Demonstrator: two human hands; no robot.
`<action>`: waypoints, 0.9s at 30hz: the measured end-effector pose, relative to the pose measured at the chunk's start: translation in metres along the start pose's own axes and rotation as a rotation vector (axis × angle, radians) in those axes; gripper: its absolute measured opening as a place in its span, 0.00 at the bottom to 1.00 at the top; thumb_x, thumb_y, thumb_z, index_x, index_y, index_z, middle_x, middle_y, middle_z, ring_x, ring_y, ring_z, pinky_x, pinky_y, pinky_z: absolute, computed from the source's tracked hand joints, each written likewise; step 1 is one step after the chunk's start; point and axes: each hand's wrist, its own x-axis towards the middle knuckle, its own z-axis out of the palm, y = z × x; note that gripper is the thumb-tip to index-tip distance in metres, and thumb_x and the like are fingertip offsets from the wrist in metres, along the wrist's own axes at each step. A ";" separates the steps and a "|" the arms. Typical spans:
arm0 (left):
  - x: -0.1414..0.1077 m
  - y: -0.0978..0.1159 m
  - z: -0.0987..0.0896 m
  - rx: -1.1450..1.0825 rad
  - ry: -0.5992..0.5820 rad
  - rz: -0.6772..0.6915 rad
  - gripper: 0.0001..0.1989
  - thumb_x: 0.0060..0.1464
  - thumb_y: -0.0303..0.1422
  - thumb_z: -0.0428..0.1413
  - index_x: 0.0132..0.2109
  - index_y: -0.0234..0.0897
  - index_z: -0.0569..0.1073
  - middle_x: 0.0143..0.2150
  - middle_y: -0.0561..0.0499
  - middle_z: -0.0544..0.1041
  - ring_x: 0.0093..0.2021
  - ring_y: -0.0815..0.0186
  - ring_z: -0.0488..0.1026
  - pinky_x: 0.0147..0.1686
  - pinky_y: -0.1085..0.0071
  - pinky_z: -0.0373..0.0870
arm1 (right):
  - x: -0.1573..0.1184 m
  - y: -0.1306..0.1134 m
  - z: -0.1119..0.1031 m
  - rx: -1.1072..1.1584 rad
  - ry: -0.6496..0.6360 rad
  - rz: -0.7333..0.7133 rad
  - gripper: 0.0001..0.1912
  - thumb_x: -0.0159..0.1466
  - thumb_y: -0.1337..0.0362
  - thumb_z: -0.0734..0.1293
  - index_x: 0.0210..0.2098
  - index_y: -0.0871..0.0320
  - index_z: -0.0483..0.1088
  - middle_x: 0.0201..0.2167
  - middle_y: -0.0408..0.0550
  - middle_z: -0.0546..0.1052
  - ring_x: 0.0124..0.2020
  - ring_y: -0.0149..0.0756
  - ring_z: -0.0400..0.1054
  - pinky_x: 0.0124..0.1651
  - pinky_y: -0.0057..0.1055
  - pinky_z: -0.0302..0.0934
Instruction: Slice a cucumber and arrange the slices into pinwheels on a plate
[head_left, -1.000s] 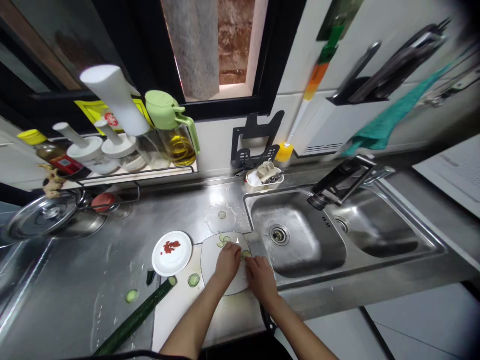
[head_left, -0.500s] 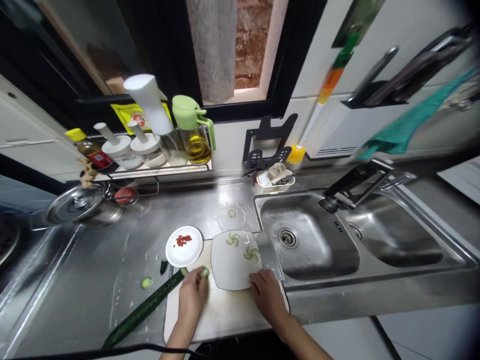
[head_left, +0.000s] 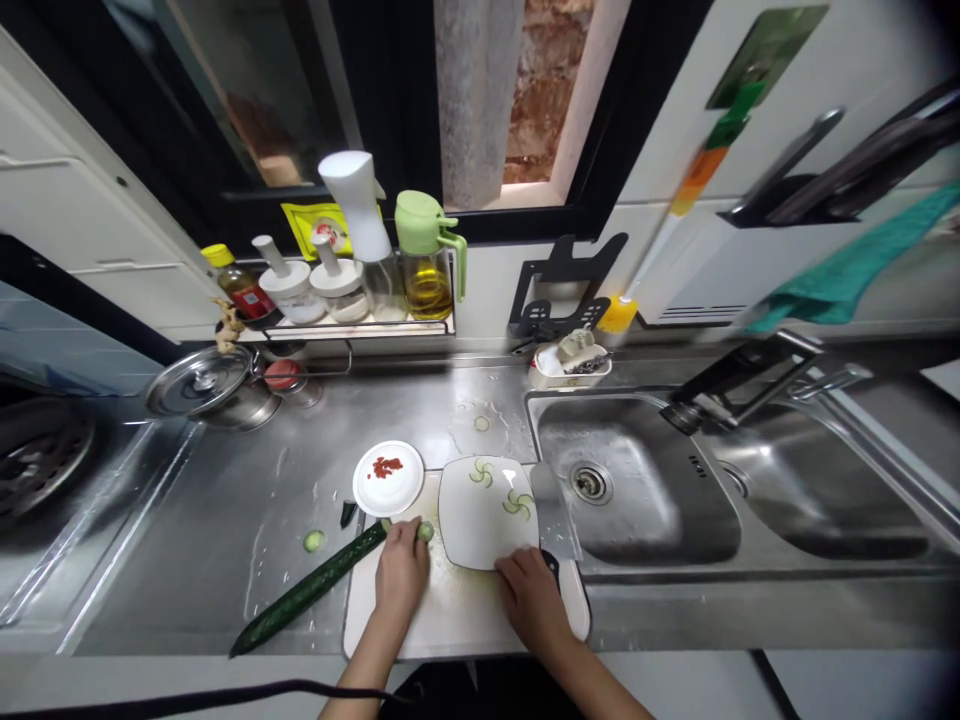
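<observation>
A white squarish plate (head_left: pixel 480 520) lies on the white cutting board (head_left: pixel 465 620), with two pinwheels of cucumber slices (head_left: pixel 517 504) near its far and right edges. My right hand (head_left: pixel 534 595) grips the plate's near right edge. Beside it a knife (head_left: pixel 551 500) lies along the plate, its black handle partly under the hand. My left hand (head_left: pixel 403 572) is closed left of the plate, its fingertips at small cucumber slices (head_left: pixel 425 531); the exact grip is partly hidden. The long cut cucumber (head_left: pixel 311 588) slants left from that hand.
A round white plate with red bits (head_left: pixel 388 491) stands behind the cucumber. Loose cucumber slices (head_left: pixel 313 541) and a dark end piece (head_left: pixel 348 514) lie on the steel counter. To the right is a double sink (head_left: pixel 637 480); a lidded pot (head_left: pixel 255 400) and a condiment rack (head_left: pixel 360 333) stand behind.
The view has shifted, so everything appears farther right. My left hand stays by the cucumber slices; my right hand stays at the plate edge, and the knife handle now shows beside it.
</observation>
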 end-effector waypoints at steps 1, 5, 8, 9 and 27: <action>0.001 0.000 0.001 0.020 -0.009 -0.005 0.18 0.55 0.27 0.47 0.51 0.34 0.72 0.45 0.41 0.73 0.42 0.61 0.73 0.41 0.68 0.69 | 0.000 -0.001 0.000 -0.005 0.001 -0.003 0.10 0.62 0.73 0.59 0.33 0.57 0.71 0.30 0.48 0.69 0.36 0.39 0.59 0.39 0.32 0.52; 0.004 0.000 0.003 0.052 -0.034 0.010 0.17 0.55 0.27 0.48 0.50 0.36 0.73 0.45 0.43 0.73 0.41 0.64 0.72 0.40 0.71 0.68 | -0.002 -0.004 -0.001 -0.012 0.000 -0.007 0.10 0.62 0.73 0.60 0.32 0.57 0.71 0.30 0.48 0.69 0.36 0.39 0.59 0.38 0.32 0.52; 0.005 0.000 0.003 0.041 -0.053 0.018 0.15 0.55 0.26 0.48 0.48 0.36 0.74 0.45 0.44 0.73 0.42 0.64 0.72 0.40 0.71 0.67 | -0.003 -0.004 0.000 -0.019 -0.002 -0.010 0.10 0.61 0.73 0.60 0.32 0.57 0.71 0.30 0.48 0.68 0.36 0.38 0.59 0.39 0.32 0.52; 0.005 0.000 0.002 0.035 -0.059 0.016 0.15 0.55 0.26 0.48 0.48 0.36 0.74 0.45 0.44 0.73 0.42 0.64 0.72 0.41 0.71 0.67 | -0.004 -0.004 0.000 -0.019 -0.004 -0.010 0.10 0.61 0.73 0.60 0.32 0.57 0.71 0.30 0.48 0.68 0.36 0.38 0.59 0.39 0.32 0.52; 0.012 0.000 -0.007 -0.115 -0.028 0.094 0.08 0.51 0.26 0.48 0.32 0.36 0.72 0.34 0.47 0.73 0.36 0.64 0.70 0.39 0.69 0.66 | 0.003 -0.010 0.000 0.040 -0.028 0.020 0.10 0.61 0.73 0.59 0.32 0.56 0.70 0.31 0.48 0.69 0.37 0.39 0.60 0.40 0.33 0.54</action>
